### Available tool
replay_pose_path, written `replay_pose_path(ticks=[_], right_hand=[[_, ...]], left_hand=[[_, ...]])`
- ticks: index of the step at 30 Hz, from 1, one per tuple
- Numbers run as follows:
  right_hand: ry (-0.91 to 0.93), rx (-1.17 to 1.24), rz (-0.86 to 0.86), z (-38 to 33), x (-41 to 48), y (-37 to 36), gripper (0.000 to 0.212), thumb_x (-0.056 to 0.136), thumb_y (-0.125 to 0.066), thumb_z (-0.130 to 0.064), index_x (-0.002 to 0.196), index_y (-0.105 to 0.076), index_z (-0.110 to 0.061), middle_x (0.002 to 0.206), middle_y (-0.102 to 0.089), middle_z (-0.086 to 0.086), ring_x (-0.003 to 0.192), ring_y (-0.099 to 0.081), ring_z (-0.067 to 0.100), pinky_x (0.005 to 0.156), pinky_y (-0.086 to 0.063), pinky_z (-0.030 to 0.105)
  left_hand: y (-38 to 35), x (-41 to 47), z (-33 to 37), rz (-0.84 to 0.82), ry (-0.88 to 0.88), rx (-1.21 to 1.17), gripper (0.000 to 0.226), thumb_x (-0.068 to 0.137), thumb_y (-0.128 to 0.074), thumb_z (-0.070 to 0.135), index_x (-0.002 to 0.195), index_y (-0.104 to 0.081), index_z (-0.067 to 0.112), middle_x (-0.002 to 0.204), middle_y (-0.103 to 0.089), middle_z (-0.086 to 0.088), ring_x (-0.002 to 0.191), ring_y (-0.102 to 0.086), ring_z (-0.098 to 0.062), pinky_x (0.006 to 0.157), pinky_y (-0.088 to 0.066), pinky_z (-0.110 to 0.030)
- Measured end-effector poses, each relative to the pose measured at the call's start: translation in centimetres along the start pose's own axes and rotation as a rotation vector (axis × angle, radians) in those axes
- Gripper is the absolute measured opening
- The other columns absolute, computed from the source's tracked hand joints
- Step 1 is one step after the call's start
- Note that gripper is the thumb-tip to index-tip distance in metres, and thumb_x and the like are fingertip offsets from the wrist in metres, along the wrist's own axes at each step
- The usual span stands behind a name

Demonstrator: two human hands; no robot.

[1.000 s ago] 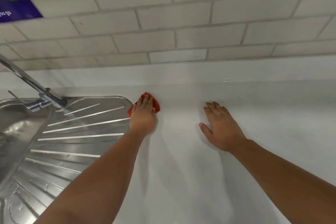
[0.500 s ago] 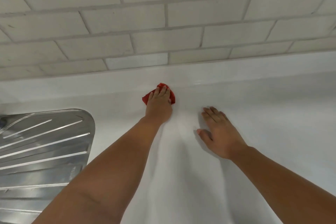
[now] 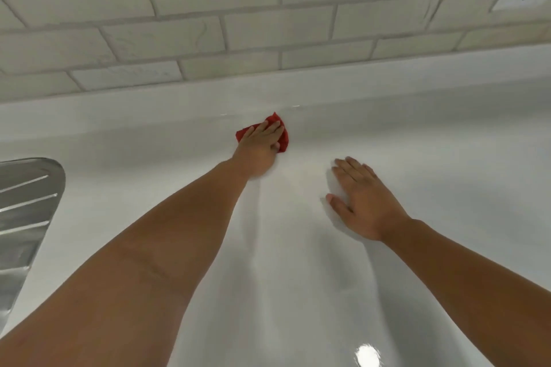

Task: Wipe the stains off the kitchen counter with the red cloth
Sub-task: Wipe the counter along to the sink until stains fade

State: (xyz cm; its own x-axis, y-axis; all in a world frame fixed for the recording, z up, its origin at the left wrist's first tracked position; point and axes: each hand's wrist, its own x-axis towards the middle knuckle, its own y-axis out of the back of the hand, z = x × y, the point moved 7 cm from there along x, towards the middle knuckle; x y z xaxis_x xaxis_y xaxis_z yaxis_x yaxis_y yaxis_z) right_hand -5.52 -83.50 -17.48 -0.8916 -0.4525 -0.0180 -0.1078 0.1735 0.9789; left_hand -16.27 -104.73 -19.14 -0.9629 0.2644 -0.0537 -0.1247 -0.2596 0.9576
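left grip [image 3: 259,146] flat, fingers straight, pressing red cloth [image 3: 272,121] | cloth beneath fingers, bunched, no clear long axis, peeking out ahead and sideways, near tabletop [image 3: 298,277] back edge | right grip [image 3: 363,199] spread flat rightward, apart | count: 1 cloth, 2 grips, 1 drainboard [image 3: 26,202] far left | stains: none discernible

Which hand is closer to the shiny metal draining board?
Left. The left hand presses the red cloth to the right of the draining board; the right hand lies flat on the counter, even farther right.
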Motion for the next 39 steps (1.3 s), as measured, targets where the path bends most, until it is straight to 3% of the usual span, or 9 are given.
replay_pose_path(ticks=[7, 17, 21, 25, 28, 30, 33, 37, 39], right_hand=[[0.073, 0.040, 0.014, 2.0, -6.5, 2.0, 0.071, 0.095, -0.024, -0.054, 0.152, -0.026, -0.012, 0.161, -0.021, 0.003, 0.149, -0.009, 0.018, 0.122, -0.007, 0.037], [0.190, 0.082, -0.055, 0.8, -15.7, 2.0, 0.064, 0.101, -0.031, -0.047, 0.154, -0.020, -0.013, 0.163, -0.013, 0.001, 0.150, -0.002, 0.016, 0.122, 0.000, 0.034], [0.206, 0.094, -0.085, 1.2, -18.0, 1.4, 0.065, 0.101, -0.030, -0.048, 0.155, -0.016, -0.014, 0.163, -0.009, 0.000, 0.150, 0.002, 0.014, 0.121, 0.003, 0.033], [0.163, 0.053, -0.098, 2.9, -19.5, 1.3, 0.066, 0.100, -0.024, -0.052, 0.156, -0.013, -0.017, 0.163, -0.007, -0.002, 0.150, 0.001, 0.013, 0.122, 0.002, 0.036], [0.147, 0.027, -0.052, 4.0, -20.6, 1.6, 0.070, 0.097, -0.016, -0.055, 0.154, -0.020, -0.016, 0.161, -0.021, 0.000, 0.149, -0.012, 0.016, 0.122, -0.003, 0.037], [0.130, 0.032, -0.013, 4.5, -21.2, 1.9, 0.074, 0.093, -0.013, -0.057, 0.152, -0.028, -0.014, 0.157, -0.031, 0.003, 0.146, -0.023, 0.019, 0.122, -0.008, 0.037], [0.127, 0.034, -0.009, 4.5, -21.7, 1.9, 0.074, 0.092, -0.015, -0.057, 0.151, -0.030, -0.014, 0.155, -0.034, 0.004, 0.144, -0.027, 0.020, 0.122, -0.010, 0.037], [0.133, 0.019, -0.016, 4.1, -22.1, 1.9, 0.075, 0.091, -0.013, -0.057, 0.151, -0.029, -0.014, 0.157, -0.030, 0.003, 0.146, -0.021, 0.020, 0.122, -0.006, 0.036], [0.132, 0.010, -0.017, 3.9, -22.4, 2.0, 0.075, 0.092, -0.013, -0.057, 0.152, -0.029, -0.014, 0.159, -0.027, 0.002, 0.148, -0.017, 0.019, 0.122, -0.003, 0.035]], left_hand=[[-2.4, -12.1, 7.7, 0.028, -0.066, -0.096, 0.052, 0.103, -0.038, 0.018, 0.154, -0.027, 0.020, 0.161, -0.021, 0.006, 0.151, -0.010, -0.015, 0.122, -0.005, -0.038], [-6.3, -26.5, 18.1, 0.013, -0.012, -0.094, 0.053, 0.104, -0.035, 0.026, 0.155, -0.020, 0.029, 0.159, -0.008, 0.019, 0.149, 0.003, -0.002, 0.122, 0.003, -0.030], [-6.6, -32.4, 18.0, 0.057, -0.039, -0.080, 0.051, 0.105, -0.034, 0.031, 0.155, -0.025, 0.025, 0.162, -0.014, 0.011, 0.150, -0.003, -0.006, 0.122, -0.004, -0.030], [-5.3, -34.4, 12.0, 0.162, 0.189, -0.006, 0.055, 0.102, -0.031, 0.038, 0.152, -0.034, 0.014, 0.161, -0.023, -0.001, 0.150, -0.014, -0.014, 0.122, -0.017, -0.040], [-4.6, -30.8, 9.3, 0.199, 0.468, 0.036, 0.057, 0.103, -0.027, 0.036, 0.155, -0.025, 0.014, 0.163, -0.017, -0.002, 0.151, -0.010, -0.020, 0.122, -0.012, -0.040], [-5.0, -27.5, 10.9, 0.189, 0.515, 0.056, 0.054, 0.103, -0.028, 0.030, 0.155, -0.023, 0.015, 0.164, -0.014, 0.000, 0.151, -0.008, -0.023, 0.121, -0.009, -0.041], [-6.4, -24.7, 16.9, 0.153, 0.343, 0.047, 0.059, 0.097, -0.020, 0.035, 0.152, -0.031, 0.017, 0.162, -0.022, 0.000, 0.150, -0.016, -0.025, 0.119, -0.012, -0.043], [-8.4, -28.0, 23.4, 0.045, 0.067, 0.070, 0.054, 0.105, -0.023, 0.035, 0.157, -0.015, 0.025, 0.164, -0.002, 0.009, 0.151, 0.006, -0.013, 0.123, 0.001, -0.038], [-8.3, -31.0, 22.3, 0.042, -0.019, 0.085, 0.054, 0.105, -0.024, 0.038, 0.156, -0.019, 0.023, 0.164, -0.005, 0.006, 0.151, 0.005, -0.014, 0.123, 0.000, -0.037]])
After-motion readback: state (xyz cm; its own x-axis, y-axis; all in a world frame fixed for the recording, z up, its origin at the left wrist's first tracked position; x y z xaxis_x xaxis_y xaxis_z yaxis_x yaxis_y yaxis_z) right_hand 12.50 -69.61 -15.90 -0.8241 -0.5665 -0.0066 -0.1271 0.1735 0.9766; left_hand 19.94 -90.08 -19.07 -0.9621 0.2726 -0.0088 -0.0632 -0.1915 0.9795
